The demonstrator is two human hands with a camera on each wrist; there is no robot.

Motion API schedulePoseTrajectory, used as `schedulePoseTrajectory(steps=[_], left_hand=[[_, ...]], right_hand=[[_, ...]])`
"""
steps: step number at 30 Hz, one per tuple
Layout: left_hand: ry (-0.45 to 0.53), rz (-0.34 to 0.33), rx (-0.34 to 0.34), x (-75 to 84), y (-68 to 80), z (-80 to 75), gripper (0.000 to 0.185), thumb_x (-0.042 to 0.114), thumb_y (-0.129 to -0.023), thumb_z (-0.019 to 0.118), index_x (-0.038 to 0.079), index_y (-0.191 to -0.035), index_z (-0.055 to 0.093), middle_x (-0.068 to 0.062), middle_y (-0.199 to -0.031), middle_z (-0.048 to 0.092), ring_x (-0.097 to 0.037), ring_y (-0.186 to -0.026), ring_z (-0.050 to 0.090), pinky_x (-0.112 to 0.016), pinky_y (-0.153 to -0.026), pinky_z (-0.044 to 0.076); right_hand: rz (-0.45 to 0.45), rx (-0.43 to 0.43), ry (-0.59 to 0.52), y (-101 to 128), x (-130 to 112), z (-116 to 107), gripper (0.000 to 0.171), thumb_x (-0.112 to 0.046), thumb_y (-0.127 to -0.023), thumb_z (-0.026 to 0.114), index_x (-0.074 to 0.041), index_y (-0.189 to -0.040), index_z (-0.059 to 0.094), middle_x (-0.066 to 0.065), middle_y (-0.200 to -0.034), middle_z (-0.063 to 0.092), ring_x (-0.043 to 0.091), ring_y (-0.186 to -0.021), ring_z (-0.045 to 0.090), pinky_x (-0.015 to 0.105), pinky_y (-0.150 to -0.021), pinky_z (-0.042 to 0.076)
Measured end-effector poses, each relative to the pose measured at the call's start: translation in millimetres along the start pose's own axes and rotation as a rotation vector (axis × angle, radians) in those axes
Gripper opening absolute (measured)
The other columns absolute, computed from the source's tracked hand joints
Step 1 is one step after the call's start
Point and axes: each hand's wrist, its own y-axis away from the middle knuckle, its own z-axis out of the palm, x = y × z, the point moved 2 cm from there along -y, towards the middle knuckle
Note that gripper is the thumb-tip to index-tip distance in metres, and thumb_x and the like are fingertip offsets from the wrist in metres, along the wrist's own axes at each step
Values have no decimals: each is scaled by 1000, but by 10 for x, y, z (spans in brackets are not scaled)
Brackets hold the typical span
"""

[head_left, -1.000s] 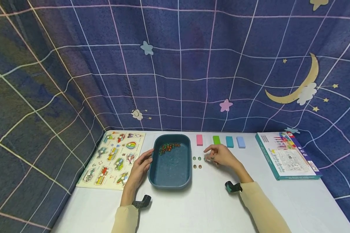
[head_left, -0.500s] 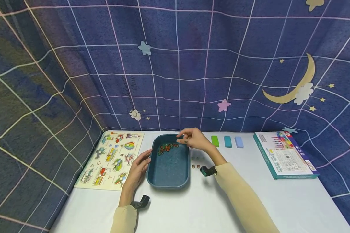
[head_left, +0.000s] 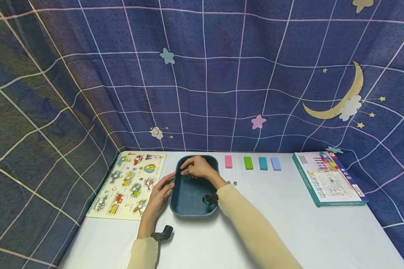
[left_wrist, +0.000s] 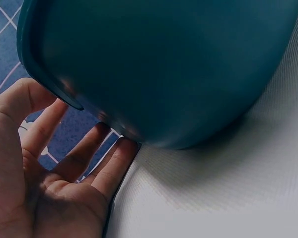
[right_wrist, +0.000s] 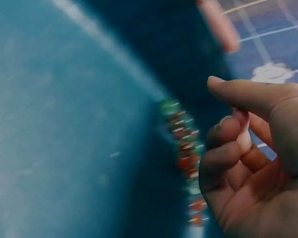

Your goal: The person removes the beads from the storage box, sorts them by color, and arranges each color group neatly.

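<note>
A dark teal plastic tub (head_left: 190,200) stands on the table with glass marbles (right_wrist: 186,144) in green and orange-red clustered at its far left. My right hand (head_left: 201,168) is inside the tub over them, hiding most of the cluster in the head view. Its fingers curl loosely in the right wrist view, thumb apart, and I see nothing between them. My left hand (head_left: 159,196) touches the tub's left wall with extended fingers, below the rim in the left wrist view. Right of the tub, two green marbles (head_left: 235,183) show on the table beside my right forearm.
Pink (head_left: 228,161), green (head_left: 248,163), teal (head_left: 263,163) and light blue blocks (head_left: 276,164) line the back of the table. A picture puzzle board (head_left: 129,183) lies left. On the right lies a flat box (head_left: 330,179). A patterned curtain (head_left: 202,93) hangs behind.
My right hand has moved left from the marbles on the table, across the tub's right rim and down to the marbles inside. My left hand has stayed at the tub's side.
</note>
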Motion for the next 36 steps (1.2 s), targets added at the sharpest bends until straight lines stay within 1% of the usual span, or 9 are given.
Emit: schedulePoseTrajectory(steps=[5, 9, 16, 21, 25, 28, 32, 34, 36], left_hand=[[19, -11, 5, -5, 11, -3, 51, 14, -104, 61, 7, -155, 53, -15, -159, 50, -4, -120, 65, -18, -99, 58], [26, 1, -9, 4, 15, -4, 51, 14, -105, 61, 7, -155, 52, -16, -160, 50, -4, -122, 65, -18, -101, 58], [29, 8, -16, 5, 20, -14, 51, 12, -105, 60, 6, -155, 51, -19, -161, 49, -6, -123, 64, -18, -101, 57], [20, 14, -19, -7, 9, -5, 52, 14, -105, 61, 6, -155, 51, -19, -161, 49, -7, -124, 64, -19, -102, 57], [14, 4, -18, -16, 8, 7, 52, 15, -105, 61, 6, -156, 51, -18, -162, 49, -5, -124, 64, -19, -103, 57], [12, -1, -4, -19, 14, 0, 52, 15, -105, 61, 6, -156, 51, -19, -161, 49, -6, -124, 64, -18, -101, 57], [14, -7, 10, -21, 9, -9, 52, 14, -104, 61, 7, -155, 52, -18, -161, 49, -7, -124, 64, -18, -101, 58], [11, -7, 9, -19, 2, -10, 52, 13, -104, 61, 6, -155, 52, -18, -161, 50, -7, -123, 64, -18, -100, 58], [10, -3, 9, -10, -6, -8, 52, 13, -104, 61, 6, -154, 52, -18, -161, 50, -6, -123, 64, -18, -101, 58]], right_hand=[[58, 18, 88, -35, 167, 128, 20, -8, -84, 87, -9, -104, 84, -1, -55, 60, 8, -43, 49, 20, -43, 41], [49, 29, 141, -62, 226, 176, 19, -10, -81, 91, -10, -99, 85, -8, -57, 61, 5, -41, 50, 19, -43, 41], [37, 45, 229, -78, 218, 246, 16, -14, -81, 92, -13, -96, 86, -2, -70, 74, 3, -40, 51, 16, -43, 43], [32, 43, 234, -67, 211, 221, 14, -16, -82, 91, -15, -95, 86, -2, -70, 74, 4, -42, 53, 17, -45, 45], [-2, 23, 187, -9, 150, 97, 15, -18, -86, 88, -12, -100, 85, 8, -74, 77, 4, -46, 55, 18, -47, 46], [-54, 14, 123, 80, 74, -93, 19, -19, -89, 86, -9, -105, 84, 17, -75, 75, 6, -49, 54, 20, -49, 45], [-98, 36, 40, 280, 42, -429, 23, -20, -91, 84, -7, -110, 82, 7, -62, 63, 9, -49, 49, 24, -49, 41], [-96, 53, 7, 412, 100, -589, 23, -20, -91, 84, -8, -111, 82, -3, -58, 54, 10, -49, 44, 25, -49, 37], [-90, 78, -13, 553, 199, -734, 22, -20, -91, 84, -9, -111, 81, -6, -58, 49, 10, -49, 41, 26, -50, 35]])
